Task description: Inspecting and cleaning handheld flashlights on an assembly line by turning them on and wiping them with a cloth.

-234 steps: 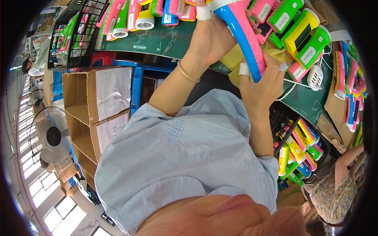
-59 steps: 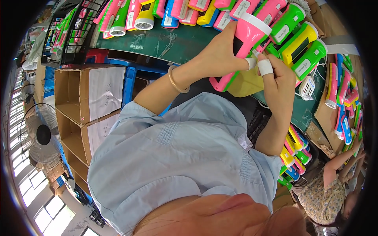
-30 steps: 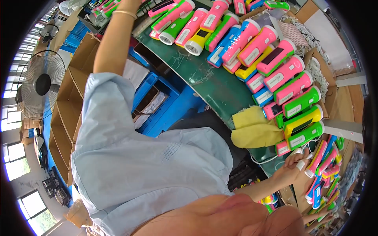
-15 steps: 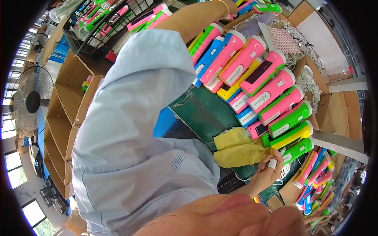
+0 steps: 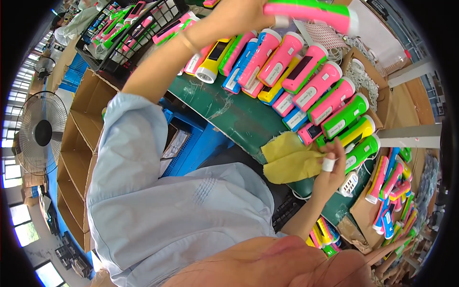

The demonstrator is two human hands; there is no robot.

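Note:
My left hand, blurred near the top edge, grips a pink and green flashlight above the row. My right hand, one finger wrapped in white, has its fingers curled beside a yellow cloth. The small thing at its fingertips is too hidden to name. A green flashlight and a yellow and green flashlight lie just beyond that hand. More flashlights, pink, blue, yellow and green, lie side by side along the green table, among them a yellow one with a dark panel.
A black wire basket of flashlights stands far left, near a divided cardboard box. A white power strip lies beside my right hand. Beyond the row is a cardboard box of white cables. More flashlights lie piled at right.
My left hand has come back from the far flashlights and now carries a pink and green one over the row. My right hand stays by the cloth, fingers shifted slightly. The view has shifted.

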